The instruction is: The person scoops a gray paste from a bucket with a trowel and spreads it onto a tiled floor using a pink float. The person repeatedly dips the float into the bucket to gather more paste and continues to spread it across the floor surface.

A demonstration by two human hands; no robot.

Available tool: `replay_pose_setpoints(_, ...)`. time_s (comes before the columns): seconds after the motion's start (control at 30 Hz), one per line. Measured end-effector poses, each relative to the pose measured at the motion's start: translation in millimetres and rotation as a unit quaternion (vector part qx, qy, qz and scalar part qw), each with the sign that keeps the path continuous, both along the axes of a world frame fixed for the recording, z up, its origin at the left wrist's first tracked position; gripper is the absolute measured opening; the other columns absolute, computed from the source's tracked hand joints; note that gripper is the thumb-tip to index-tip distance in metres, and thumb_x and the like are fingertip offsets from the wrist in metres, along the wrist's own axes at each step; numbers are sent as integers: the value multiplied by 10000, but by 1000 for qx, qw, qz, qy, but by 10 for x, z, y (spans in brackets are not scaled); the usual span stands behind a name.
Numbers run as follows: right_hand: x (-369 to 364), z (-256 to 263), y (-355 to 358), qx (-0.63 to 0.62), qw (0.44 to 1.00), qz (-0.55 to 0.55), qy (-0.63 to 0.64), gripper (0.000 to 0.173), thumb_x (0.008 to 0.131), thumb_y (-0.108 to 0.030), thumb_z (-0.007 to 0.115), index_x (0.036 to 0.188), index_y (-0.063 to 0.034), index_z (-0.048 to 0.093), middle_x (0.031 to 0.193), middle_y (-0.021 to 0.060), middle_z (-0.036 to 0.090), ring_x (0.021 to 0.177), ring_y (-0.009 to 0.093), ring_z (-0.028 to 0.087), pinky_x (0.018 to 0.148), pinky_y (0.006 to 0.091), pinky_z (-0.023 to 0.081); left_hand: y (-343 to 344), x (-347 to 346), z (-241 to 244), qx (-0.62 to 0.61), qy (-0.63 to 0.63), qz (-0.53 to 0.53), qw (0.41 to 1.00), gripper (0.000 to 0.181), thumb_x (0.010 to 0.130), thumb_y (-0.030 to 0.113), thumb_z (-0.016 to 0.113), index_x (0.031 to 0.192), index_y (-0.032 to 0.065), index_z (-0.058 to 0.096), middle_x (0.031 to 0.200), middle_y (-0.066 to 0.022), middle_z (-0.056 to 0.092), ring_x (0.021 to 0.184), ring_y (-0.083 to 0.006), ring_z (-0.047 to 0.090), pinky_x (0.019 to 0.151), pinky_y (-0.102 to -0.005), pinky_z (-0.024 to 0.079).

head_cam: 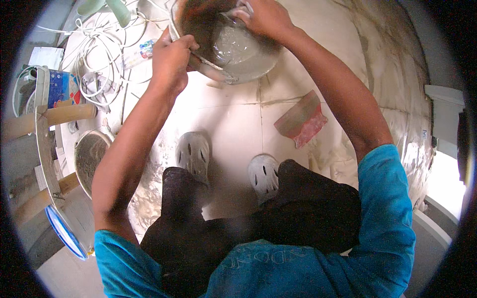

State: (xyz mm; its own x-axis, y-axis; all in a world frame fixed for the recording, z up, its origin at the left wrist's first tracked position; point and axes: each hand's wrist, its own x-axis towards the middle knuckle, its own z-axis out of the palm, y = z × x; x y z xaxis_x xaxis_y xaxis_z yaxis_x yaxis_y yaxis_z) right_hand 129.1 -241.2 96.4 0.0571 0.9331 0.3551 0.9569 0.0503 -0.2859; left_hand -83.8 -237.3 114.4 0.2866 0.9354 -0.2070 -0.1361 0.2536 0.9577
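Note:
Tilted before me, a bucket [262, 70] coated in grey residue opens toward my face. My left hand [172, 56] grips its rim, thumb over the edge. Wet, shiny grey material [233, 43] lies inside at the bottom. My right hand [259, 16] reaches into the bucket with curled fingers near the inner wall. A thin pale edge shows by its fingertips, but whether this is a held tool or smeared paste is unclear. On the floor below the bucket rests a wide-bladed scraper [301, 118] with a red, white-smeared handle.
Coiled white cable [98, 56] lies at the upper left, near a blue printed bucket [61, 89]. A wooden ladder-like frame [46, 156] stands left, beside a second dirty bucket [91, 154]. My perforated clogs [192, 152] stand on the stained tile floor [231, 119].

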Motion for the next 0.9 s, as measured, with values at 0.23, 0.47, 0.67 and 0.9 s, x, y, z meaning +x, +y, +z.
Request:
replay_pose_setpoints(0.23, 204, -306, -228, -171, 975, -128, 56, 357, 800, -357, 608, 1010, -68, 612, 783, 160, 660, 774, 344, 630, 689, 395, 491, 204, 316, -82, -20, 7, -42, 999, 425, 747, 11, 551, 1168, 21, 498, 912, -78, 565, 768, -198, 554, 663, -322, 503)
replay_pose_setpoints(0.47, 282, -559, -93, -114, 924, -163, 325, 332, 787, -345, 638, 927, -45, 626, 759, 156, 661, 687, 278, 634, 646, 386, 492, 363, 491, -162, -16, -26, -43, 999, 352, 738, -32, 529, 1085, 24, 517, 844, -82, 555, 684, -179, 549, 508, -301, 480)
replay_pose_setpoints(0.67, 353, -333, -142, -63, 974, -217, 31, 324, 801, -351, 608, 931, -55, 629, 804, 165, 662, 695, 300, 632, 652, 390, 501, 584, 458, -273, 1, 36, -81, 996, 435, 734, -13, 503, 1164, 51, 488, 1040, -112, 555, 855, -236, 582, 661, -399, 561)
replay_pose_setpoints(0.9, 164, -527, -209, -152, 948, -157, 232, 292, 815, -341, 593, 941, -81, 626, 817, 145, 666, 694, 307, 627, 677, 391, 497, 458, 673, -320, -18, 21, -96, 995, 415, 743, -4, 499, 1153, 55, 495, 992, -101, 560, 820, -231, 583, 646, -385, 545)
